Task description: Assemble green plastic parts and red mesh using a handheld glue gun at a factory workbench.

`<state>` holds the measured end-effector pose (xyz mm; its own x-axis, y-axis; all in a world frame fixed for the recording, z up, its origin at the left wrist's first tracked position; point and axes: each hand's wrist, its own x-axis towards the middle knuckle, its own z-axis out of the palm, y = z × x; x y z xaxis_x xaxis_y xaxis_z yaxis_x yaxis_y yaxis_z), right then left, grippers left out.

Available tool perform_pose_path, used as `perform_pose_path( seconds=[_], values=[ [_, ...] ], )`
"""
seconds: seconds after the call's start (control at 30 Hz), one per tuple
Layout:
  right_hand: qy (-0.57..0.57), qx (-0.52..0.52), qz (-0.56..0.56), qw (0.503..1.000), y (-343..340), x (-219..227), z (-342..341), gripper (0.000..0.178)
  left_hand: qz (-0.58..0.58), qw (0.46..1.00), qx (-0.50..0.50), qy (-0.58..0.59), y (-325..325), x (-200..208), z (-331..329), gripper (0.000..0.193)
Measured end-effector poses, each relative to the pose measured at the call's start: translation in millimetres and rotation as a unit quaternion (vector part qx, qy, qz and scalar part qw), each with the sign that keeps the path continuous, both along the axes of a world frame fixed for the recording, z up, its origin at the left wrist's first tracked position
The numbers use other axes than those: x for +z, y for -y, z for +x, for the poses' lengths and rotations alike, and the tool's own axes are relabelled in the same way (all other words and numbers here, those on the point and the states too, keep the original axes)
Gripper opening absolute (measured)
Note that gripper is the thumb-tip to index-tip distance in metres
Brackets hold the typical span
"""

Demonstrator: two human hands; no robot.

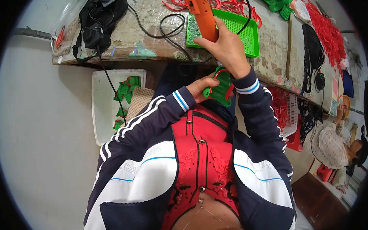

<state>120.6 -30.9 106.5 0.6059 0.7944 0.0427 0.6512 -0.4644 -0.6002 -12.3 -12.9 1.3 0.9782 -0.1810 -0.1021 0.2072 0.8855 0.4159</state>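
My right hand (230, 48) is wrapped round the body of an orange power screwdriver (204, 17), held over the near side of a bright green tray (251, 49). Small silvery pieces, likely screws, lie in the tray's left part. The tool's tip is out of sight. Below the table edge, my left hand (201, 88) grips a green plastic part (221, 89) with a red strip along it, close to my lap. The part hangs just under my right wrist.
A white foam box (98, 108) with green-and-red parts stands on my left. Black cables (163, 34) and a black bag (101, 20) lie on the worn table (148, 19). Red strips (323, 29) and green parts (274, 2) are piled farther right. Another person (331, 144) works at the right.
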Motion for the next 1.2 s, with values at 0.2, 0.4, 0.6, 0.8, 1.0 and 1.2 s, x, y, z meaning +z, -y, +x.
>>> perform_pose_path(
  seconds=[0.2,0.4,0.6,0.8,1.0,1.2],
  values=[
    [-0.055,0.003,0.089,0.995,-5,-27,6,0.057,0.006,0.999,-0.01,0.032,1,-3,-1,0.06],
    [-0.194,-0.009,0.192,0.962,-6,-28,6,0.049,0.027,0.999,0.009,0.03,1,4,-3,0.063],
    [-0.207,-0.027,0.242,0.948,2,-20,3,0.034,0.032,0.999,0.012,0.038,2,15,-6,0.068],
    [-0.207,-0.075,0.286,0.933,28,21,6,0.02,0.027,0.996,-0.06,0.052,-1,13,-12,0.085],
    [-0.106,-0.124,0.245,0.956,52,48,20,0.017,0.012,0.998,-0.022,0.059,-4,17,-3,0.089],
    [-0.069,-0.11,0.379,0.916,47,46,40,0.021,-0.002,0.998,-0.016,0.057,-3,8,10,0.08]
  ],
)
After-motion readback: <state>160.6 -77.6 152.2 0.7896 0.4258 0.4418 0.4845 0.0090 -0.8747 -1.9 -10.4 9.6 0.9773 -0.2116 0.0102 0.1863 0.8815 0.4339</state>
